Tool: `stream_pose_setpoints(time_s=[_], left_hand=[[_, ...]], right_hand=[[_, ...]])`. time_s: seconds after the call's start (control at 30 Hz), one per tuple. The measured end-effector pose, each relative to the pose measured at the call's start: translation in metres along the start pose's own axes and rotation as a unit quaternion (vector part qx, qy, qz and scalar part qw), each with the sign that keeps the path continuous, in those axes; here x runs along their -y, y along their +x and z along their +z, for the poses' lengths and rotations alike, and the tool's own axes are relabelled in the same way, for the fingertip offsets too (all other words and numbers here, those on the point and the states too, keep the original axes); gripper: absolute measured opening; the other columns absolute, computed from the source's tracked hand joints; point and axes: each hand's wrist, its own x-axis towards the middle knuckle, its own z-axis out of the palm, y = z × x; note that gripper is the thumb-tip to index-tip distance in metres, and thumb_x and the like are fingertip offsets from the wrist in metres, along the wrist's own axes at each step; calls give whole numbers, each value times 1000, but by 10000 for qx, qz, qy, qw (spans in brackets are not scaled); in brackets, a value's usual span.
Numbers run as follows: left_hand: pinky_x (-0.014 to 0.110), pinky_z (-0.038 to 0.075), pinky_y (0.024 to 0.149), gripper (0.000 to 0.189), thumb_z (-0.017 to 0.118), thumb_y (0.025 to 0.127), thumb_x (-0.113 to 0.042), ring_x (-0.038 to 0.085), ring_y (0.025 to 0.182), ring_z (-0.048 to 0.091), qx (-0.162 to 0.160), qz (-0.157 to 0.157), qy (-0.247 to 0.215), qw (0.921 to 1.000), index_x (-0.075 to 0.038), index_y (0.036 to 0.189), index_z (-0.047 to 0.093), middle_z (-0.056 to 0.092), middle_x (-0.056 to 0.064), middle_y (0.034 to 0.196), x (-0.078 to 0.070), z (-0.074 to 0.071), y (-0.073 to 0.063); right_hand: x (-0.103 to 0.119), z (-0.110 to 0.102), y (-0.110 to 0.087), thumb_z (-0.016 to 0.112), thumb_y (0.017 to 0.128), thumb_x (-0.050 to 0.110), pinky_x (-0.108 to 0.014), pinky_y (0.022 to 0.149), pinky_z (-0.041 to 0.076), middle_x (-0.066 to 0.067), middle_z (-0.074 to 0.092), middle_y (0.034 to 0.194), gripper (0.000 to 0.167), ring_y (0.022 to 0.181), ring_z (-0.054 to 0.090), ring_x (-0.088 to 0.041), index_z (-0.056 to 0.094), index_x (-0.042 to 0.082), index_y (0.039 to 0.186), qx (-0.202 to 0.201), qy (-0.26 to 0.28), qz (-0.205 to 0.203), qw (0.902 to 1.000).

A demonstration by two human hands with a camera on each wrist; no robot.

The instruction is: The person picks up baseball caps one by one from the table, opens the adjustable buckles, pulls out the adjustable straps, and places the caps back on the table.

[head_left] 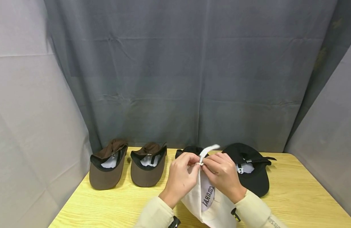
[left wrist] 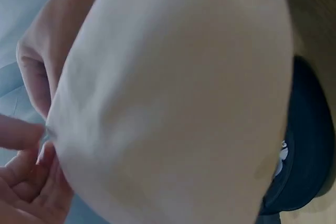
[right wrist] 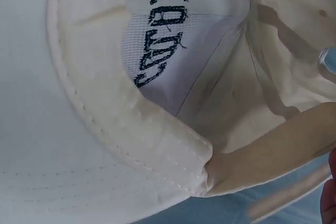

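A cream baseball cap is held up over the front of the table, its inside facing me. Mirror-reversed dark stitched lettering shows on the white backing inside the crown. Pinched at the small buckle of the back strap are the fingertips of my left hand. My right hand pinches the strap right beside it. The strap's loose end sticks up above both hands and curves right. In the left wrist view, the crown's smooth outer side fills the middle.
Two brown caps lie upturned on the wooden table at the left. A black cap lies behind my right hand, and another black cap is partly hidden behind my hands. A grey curtain hangs at the table's back edge.
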Motion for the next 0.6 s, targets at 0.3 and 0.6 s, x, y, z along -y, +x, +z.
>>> stream_pose_setpoints(time_s=[0.3, 0.6], left_hand=[[28, 48, 78, 12, 84, 76, -22, 13, 85, 64, -449, -257, 1086, 9927, -15, 78, 74, 74, -5, 90, -1, 10, -13], [30, 54, 87, 23, 84, 73, -14, 15, 97, 68, -12, -43, 1033, 9946, -12, 91, 69, 72, 1, 104, -1, 14, -19]], right_hand=[[0, -2, 0, 69, 74, 9, -31, 64, 42, 1, 70, 74, 7, 67, 61, -16, 75, 10, 78, -83, -71, 184, 9998], [-3, -6, 1, 68, 77, 12, -30, 65, 42, -1, 70, 77, 8, 70, 62, -18, 75, 8, 79, -177, -6, 301, 9994]])
